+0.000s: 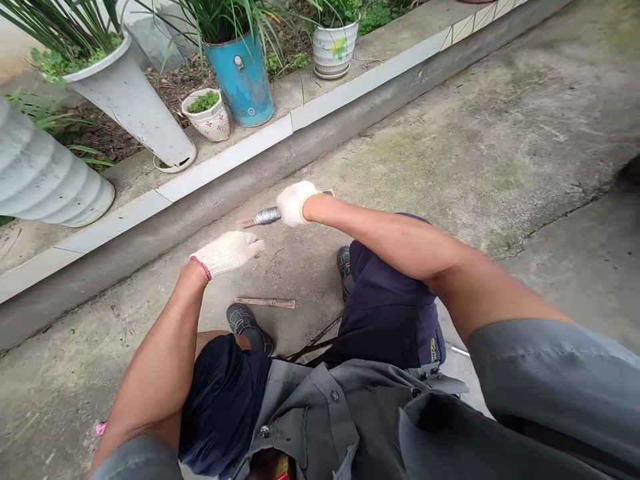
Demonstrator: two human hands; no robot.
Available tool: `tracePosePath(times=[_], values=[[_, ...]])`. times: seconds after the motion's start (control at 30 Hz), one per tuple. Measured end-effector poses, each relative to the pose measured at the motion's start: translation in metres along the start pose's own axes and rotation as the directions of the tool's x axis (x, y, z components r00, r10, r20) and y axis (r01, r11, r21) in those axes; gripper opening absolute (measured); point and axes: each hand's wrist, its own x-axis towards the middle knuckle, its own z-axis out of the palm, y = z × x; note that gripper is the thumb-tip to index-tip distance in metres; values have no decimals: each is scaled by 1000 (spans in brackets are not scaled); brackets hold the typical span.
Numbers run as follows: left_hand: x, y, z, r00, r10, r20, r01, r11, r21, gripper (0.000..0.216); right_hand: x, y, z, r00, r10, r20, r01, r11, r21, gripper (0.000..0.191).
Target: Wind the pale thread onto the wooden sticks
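My right hand [296,203], in a white knit glove, is wrapped round a wooden stick wound with silvery wire [267,215]. The bare wooden end of the stick points left and is slightly blurred; its other end shows just past my wrist. Below and left of it, my left hand [227,253] wears a similar glove with a red cuff. Its fingers are curled and pressed together, a little apart from the stick, and whatever they pinch is too small to make out. A flat wooden strip [265,303] with a bit of wire at its middle lies on the concrete between my feet.
A low tiled ledge [225,158] runs diagonally beyond my hands. On it stand a tall white pot [135,107], a blue metal bucket [243,83], a small white pot [210,123] and a ribbed white pot [334,50], all planted. My shoes [245,320] rest on concrete ground.
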Motion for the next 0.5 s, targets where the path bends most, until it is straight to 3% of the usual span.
tracePosePath(times=[0.1, 0.23, 0.37, 0.43, 0.5], values=[[-3, -2, -2, 1000, 4, -25, -6, 996, -87, 53, -6, -2, -9, 998, -30, -62, 34, 997, 65, 48], [-6, -3, -5, 997, 36, -69, -44, 991, -123, 51, -24, -9, -17, 986, -163, -27, 163, 937, 307, 48], [-7, -5, -3, 995, 49, -84, -58, 992, -112, 49, -42, -15, -22, 963, -268, 12, 196, 735, 649, 43], [-6, -7, -1, 994, 62, -95, -75, 989, -131, 46, -49, -14, -23, 932, -360, 48, 203, 625, 754, 45], [-5, -10, 1, 992, 71, -103, -89, 981, -174, 43, -53, -11, -23, 882, -447, 148, 163, 584, 795, 48]])
